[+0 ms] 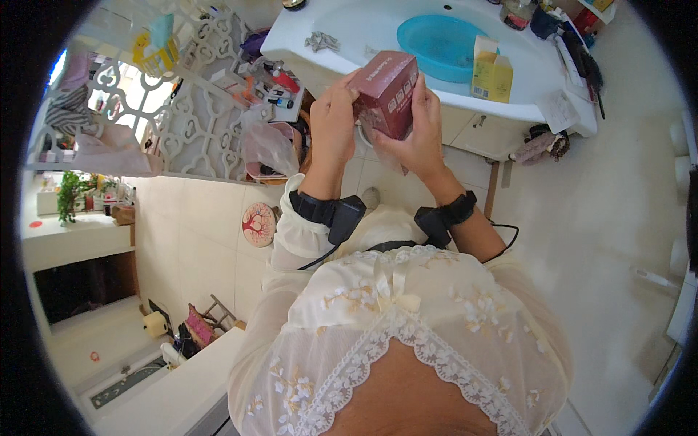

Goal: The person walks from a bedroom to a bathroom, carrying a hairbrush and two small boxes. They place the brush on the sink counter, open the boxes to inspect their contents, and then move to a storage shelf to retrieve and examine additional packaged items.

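Observation:
A dark red cardboard box, bearing writing and small pictures, is held up in front of the washbasin. My left hand grips its left side, the thumb near the upper edge. My right hand holds the box's right side and lower corner. Clear film or plastic seems to hang under the box. Beyond it, a blue plastic basin rests in the washbasin. An opened yellow carton stands at the basin's right, on the washbasin's front edge. A crumpled grey cloth lies on the white surface at the left.
Bottles and a black brush sit at the washbasin's right end. To the left are a white lattice screen, a small shelf with cosmetics and a pink bin with a plastic bag. A round stool stands on the tiled floor.

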A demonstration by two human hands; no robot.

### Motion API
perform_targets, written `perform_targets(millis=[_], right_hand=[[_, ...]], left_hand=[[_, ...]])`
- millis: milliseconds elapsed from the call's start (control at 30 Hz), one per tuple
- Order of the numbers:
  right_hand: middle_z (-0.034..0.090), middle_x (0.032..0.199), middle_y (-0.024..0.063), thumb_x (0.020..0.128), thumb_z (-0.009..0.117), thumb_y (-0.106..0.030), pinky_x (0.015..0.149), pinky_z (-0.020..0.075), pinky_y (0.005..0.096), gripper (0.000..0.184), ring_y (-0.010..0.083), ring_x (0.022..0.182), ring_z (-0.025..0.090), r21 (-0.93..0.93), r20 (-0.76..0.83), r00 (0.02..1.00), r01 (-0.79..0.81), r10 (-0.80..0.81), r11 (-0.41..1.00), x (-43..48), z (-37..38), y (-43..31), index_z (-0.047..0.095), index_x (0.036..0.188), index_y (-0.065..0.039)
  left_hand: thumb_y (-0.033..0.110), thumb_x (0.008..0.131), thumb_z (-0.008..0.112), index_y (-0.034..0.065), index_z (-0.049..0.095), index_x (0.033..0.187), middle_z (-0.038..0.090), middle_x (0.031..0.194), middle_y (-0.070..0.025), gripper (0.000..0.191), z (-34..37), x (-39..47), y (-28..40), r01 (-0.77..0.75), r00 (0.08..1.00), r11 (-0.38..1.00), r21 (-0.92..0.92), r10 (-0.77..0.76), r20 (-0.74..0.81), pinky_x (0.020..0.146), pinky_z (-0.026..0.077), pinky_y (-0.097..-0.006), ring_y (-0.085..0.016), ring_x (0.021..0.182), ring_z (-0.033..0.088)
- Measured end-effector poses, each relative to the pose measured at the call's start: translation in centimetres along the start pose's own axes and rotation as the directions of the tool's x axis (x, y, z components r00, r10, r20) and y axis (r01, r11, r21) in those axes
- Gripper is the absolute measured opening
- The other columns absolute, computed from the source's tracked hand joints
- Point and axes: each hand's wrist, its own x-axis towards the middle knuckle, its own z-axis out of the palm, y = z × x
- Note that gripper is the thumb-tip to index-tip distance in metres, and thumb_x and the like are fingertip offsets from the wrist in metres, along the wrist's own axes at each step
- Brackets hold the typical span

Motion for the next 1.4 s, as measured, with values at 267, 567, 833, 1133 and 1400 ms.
perform_targets(millis=[267, 567, 833, 1133, 1400], right_hand=[[0.041, 0.126, 0.025, 0.061, 0.084, -0.034, 0.097, 0.0389, 0.046, 0.113, 0.0383, 0.115, 0.045, 0.094, 0.0, 1.0, 0.012, -0.012, 0.996, -0.2, 2.0, -1.5, 0.021, 0.147, 0.005], [0.038, 0.128, 0.023, 0.06, 0.087, -0.033, 0.098, 0.0412, 0.0439, 0.12, 0.0384, 0.117, 0.044, 0.175, -0.14, 0.99, 0.058, -0.034, 0.983, 7.1, 9.5, -3.4, 0.015, 0.148, 0.003], [0.034, 0.133, 0.0241, 0.061, 0.087, -0.032, 0.101, 0.0397, 0.0427, 0.122, 0.0394, 0.124, 0.04, 0.206, -0.137, 0.99, 0.063, -0.035, 0.977, 19.0, 21.2, -3.7, 0.009, 0.147, 0.005], [0.033, 0.137, 0.0247, 0.06, 0.088, -0.03, 0.105, 0.0385, 0.0409, 0.125, 0.0392, 0.126, 0.04, 0.13, -0.069, 0.997, 0.048, -0.039, 0.99, 26.3, 27.9, 1.1, 0.006, 0.149, 0.002], [0.029, 0.142, 0.0244, 0.064, 0.087, -0.026, 0.107, 0.0363, 0.0403, 0.124, 0.0373, 0.131, 0.037, 0.222, 0.098, 0.991, 0.068, -0.091, 0.973, 27.3, 28.8, 4.5, 0.001, 0.151, -0.001]], left_hand=[[0.014, 0.094, 0.039, -0.0095, 0.053, 0.126, 0.061, 0.118, -0.016, 0.042, -1.9, -1.4, 1.0, -0.151, 0.987, 0.978, 0.146, 0.158, -0.041, 0.091, 0.046, -0.031, -0.021, 0.105, 0.059], [0.012, 0.092, 0.049, -0.0085, 0.056, 0.123, 0.063, 0.116, -0.0123, 0.038, -5.5, 6.1, 7.2, -0.177, 0.979, 0.983, -0.047, 0.181, 0.097, 0.092, 0.046, -0.0304, -0.018, 0.103, 0.061], [0.009, 0.091, 0.05, -0.0054, 0.057, 0.123, 0.064, 0.112, -0.0118, 0.036, -12.9, 19.0, 10.9, -0.262, 0.945, 0.941, -0.213, 0.296, 0.143, 0.083, 0.053, -0.0307, -0.017, 0.094, 0.064], [0.019, 0.09, 0.054, 0.0082, 0.054, 0.135, 0.06, 0.116, -0.0015, 0.046, -20.3, 30.3, 11.2, -0.018, 0.955, 0.997, 0.074, -0.005, 0.298, 0.093, 0.039, -0.0312, -0.012, 0.102, 0.052], [0.027, 0.096, 0.053, 0.0191, 0.039, 0.146, 0.051, 0.124, 0.0011, 0.053, -22.0, 30.8, 11.5, 0.329, 0.872, 0.943, 0.042, -0.321, 0.369, 0.091, 0.04, -0.0444, -0.015, 0.11, 0.047]])
